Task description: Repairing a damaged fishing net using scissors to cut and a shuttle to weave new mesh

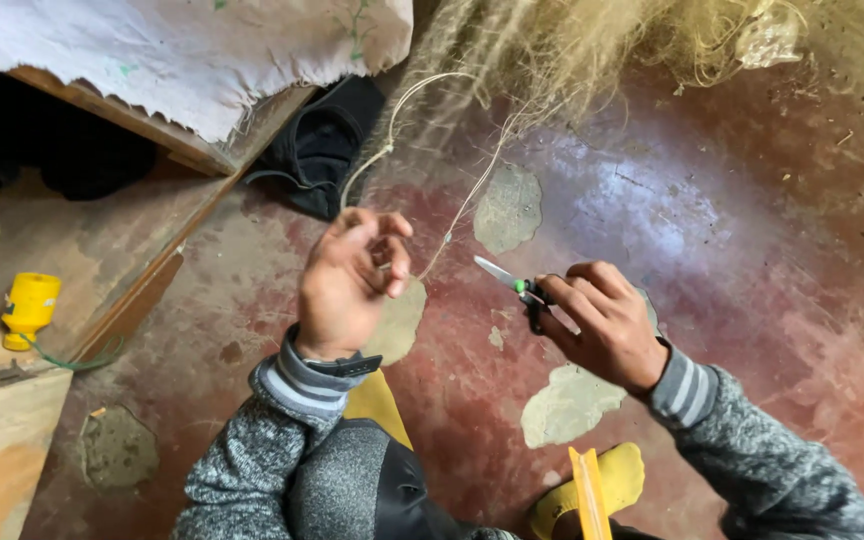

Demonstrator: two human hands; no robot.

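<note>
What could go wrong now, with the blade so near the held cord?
The scissors in the right hand point toward the left hand, so a slip might nick a finger. The thin cord runs up into the tangled net, so a careless cut might catch neighbouring strands.

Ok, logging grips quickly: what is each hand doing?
Left hand: closed, pinching the cord.
Right hand: closed, holding scissors.

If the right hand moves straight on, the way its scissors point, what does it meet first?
Probably the thin cord stretched near the left hand: the scissors in the right hand aim up-left at it. Depth is unclear.
</note>
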